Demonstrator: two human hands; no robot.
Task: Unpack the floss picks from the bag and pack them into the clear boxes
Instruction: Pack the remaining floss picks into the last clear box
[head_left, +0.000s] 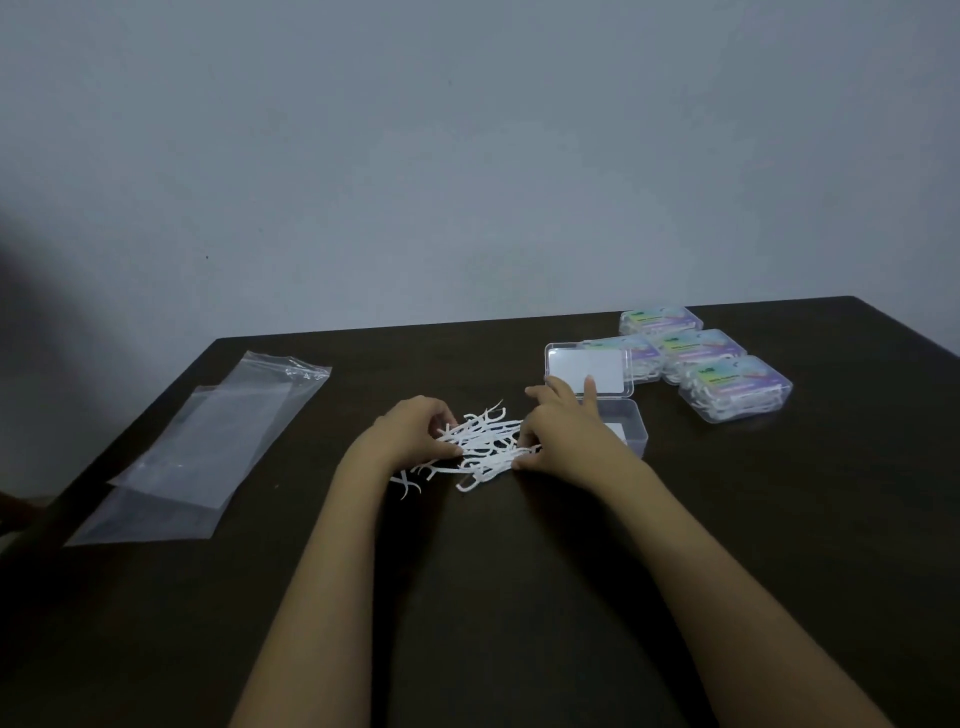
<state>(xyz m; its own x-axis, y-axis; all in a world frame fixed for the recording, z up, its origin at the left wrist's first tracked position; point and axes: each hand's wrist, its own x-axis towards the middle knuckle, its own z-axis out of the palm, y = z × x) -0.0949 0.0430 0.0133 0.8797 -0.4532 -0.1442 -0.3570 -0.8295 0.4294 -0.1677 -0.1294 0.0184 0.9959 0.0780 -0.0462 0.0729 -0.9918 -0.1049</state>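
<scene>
A loose pile of white floss picks (480, 441) lies on the dark table (519, 571) between my hands. My left hand (410, 428) curls over the pile's left side and pinches several picks. My right hand (558, 431) curls over the right side, its thumb on the picks. Just behind my right hand stands an open clear box (631, 423), its lid (587, 369) tipped back; my hand hides part of it. Two empty clear bags (208, 447) lie flat at the left.
Several closed clear boxes (732, 387) filled with picks, with coloured labels, sit at the back right near the table's far edge. A plain wall rises behind the table. The left table edge runs close to the bags.
</scene>
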